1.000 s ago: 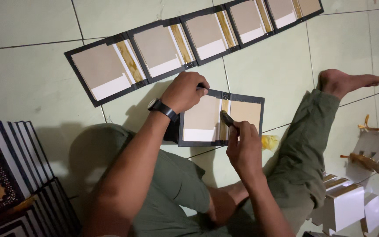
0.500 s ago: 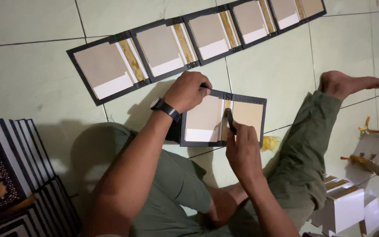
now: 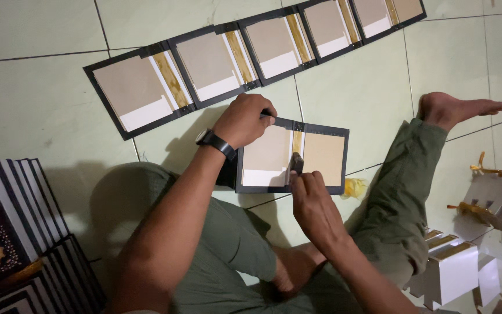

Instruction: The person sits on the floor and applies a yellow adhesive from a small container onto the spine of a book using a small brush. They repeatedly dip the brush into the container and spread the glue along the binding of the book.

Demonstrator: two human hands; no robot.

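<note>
Black-edged tan book cover (image 3: 321,157) open, flat, inside up.

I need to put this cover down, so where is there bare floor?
Bare tile lies above the row of open covers at top left, and between that row and the bare foot. It is crowded by the book stack at left and the white blocks at lower right.

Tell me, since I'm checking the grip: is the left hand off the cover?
No, the left hand presses the top edge of the open cover.
</note>
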